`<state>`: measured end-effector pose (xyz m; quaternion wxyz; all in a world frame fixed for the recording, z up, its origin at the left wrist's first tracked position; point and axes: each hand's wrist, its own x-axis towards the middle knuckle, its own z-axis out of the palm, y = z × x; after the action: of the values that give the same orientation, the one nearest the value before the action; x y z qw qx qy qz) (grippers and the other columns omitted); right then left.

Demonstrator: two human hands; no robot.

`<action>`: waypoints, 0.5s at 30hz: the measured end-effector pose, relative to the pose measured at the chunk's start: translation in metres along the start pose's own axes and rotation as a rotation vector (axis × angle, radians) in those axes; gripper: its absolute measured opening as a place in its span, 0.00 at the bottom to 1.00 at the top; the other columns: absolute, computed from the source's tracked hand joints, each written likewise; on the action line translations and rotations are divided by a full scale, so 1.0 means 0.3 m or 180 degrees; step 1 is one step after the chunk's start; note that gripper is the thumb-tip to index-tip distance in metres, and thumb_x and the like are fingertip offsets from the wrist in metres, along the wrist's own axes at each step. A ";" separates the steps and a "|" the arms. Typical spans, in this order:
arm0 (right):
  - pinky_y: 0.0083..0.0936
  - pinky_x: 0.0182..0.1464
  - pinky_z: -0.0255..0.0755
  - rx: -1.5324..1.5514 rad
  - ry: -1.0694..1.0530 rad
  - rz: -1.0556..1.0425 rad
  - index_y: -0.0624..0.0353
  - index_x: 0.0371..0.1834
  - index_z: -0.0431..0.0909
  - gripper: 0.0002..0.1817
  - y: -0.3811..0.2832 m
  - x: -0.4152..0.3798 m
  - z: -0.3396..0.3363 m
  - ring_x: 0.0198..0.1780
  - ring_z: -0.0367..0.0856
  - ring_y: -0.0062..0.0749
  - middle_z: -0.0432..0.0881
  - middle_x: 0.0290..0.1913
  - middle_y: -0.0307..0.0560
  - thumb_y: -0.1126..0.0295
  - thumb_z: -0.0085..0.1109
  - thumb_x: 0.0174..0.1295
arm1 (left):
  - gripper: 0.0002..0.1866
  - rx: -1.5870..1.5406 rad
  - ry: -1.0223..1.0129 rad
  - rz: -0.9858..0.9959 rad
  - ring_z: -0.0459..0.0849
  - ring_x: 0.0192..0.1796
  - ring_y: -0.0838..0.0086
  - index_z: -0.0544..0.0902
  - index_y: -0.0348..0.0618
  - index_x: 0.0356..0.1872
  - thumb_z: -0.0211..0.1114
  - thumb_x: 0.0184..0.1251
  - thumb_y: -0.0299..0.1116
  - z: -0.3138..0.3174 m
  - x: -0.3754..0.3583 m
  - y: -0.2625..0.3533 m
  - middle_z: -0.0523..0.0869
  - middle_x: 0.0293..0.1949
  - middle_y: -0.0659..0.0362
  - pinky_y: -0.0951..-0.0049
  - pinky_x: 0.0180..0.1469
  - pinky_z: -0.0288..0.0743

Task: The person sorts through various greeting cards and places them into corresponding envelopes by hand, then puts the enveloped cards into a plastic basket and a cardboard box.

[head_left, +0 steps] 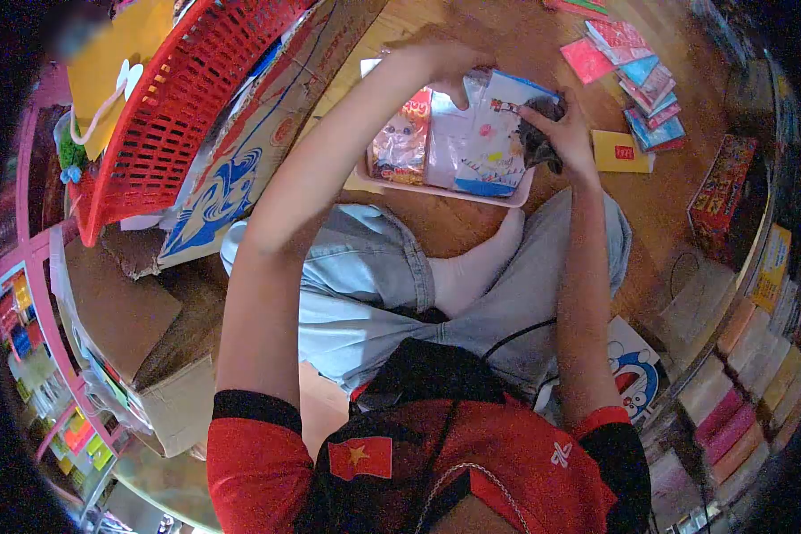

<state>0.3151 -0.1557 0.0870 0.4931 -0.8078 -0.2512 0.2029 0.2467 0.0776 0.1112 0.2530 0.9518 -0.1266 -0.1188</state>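
Observation:
A pale pink tray (392, 186) lies on the floor in front of my crossed legs. In its left part is a red packet (402, 142) with a cartoon face. Toward the right stands a flat white booklet (498, 133) with blue edges and small coloured drawings. My right hand (562, 133) grips the booklet's right edge, thumb on the front face. Beside that thumb is a dark grey crumpled-looking item (538, 145) whose kind I cannot make out. My left hand (449, 69) hovers over the tray's far side, slightly blurred, thumb apart from its fingers; the fingertips are partly hidden.
Several small colourful packets (645, 84) lie fanned on the floor at right, near a yellow envelope (621, 152). A red patterned box (721, 191) is farther right. At left, a red plastic basket (182, 98) leans over a cardboard box (231, 191). Stocked shelves (739, 383) flank me.

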 end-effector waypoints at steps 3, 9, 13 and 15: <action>0.22 0.41 0.72 0.0392 -0.0161 0.0214 0.67 0.46 0.69 0.28 0.019 -0.001 -0.008 0.37 0.76 0.26 0.78 0.37 0.46 0.65 0.71 0.45 | 0.38 0.0186 0.0075 -0.0020 0.78 0.50 0.57 0.73 0.48 0.53 0.76 0.30 0.34 0.024 0.009 -0.014 0.82 0.46 0.53 0.63 0.52 0.72; 0.20 0.37 0.71 0.0657 -0.0537 0.0257 0.65 0.40 0.74 0.19 0.046 0.009 -0.043 0.34 0.77 0.22 0.80 0.35 0.42 0.68 0.69 0.48 | 0.37 0.0373 -0.0511 -0.0266 0.79 0.49 0.58 0.75 0.47 0.50 0.76 0.29 0.38 -0.035 0.007 0.068 0.82 0.44 0.53 0.63 0.51 0.72; 0.22 0.38 0.73 0.0986 -0.0928 0.0769 0.62 0.40 0.76 0.17 0.010 -0.015 -0.071 0.32 0.79 0.24 0.82 0.32 0.41 0.68 0.68 0.49 | 0.38 0.0063 -0.0728 -0.0327 0.78 0.50 0.57 0.74 0.44 0.51 0.77 0.28 0.38 -0.017 0.024 0.050 0.81 0.45 0.52 0.64 0.52 0.71; 0.21 0.37 0.73 0.1150 -0.0829 0.0620 0.62 0.40 0.76 0.16 0.006 -0.031 -0.065 0.31 0.79 0.23 0.82 0.32 0.41 0.69 0.67 0.49 | 0.40 0.0044 -0.0443 -0.0288 0.77 0.50 0.55 0.74 0.41 0.50 0.78 0.27 0.38 -0.006 0.018 0.045 0.80 0.47 0.49 0.65 0.53 0.70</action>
<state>0.3194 -0.1756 0.0947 0.5712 -0.6939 -0.1932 0.3936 0.2499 0.0655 0.1189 0.2313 0.9477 -0.1016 -0.1950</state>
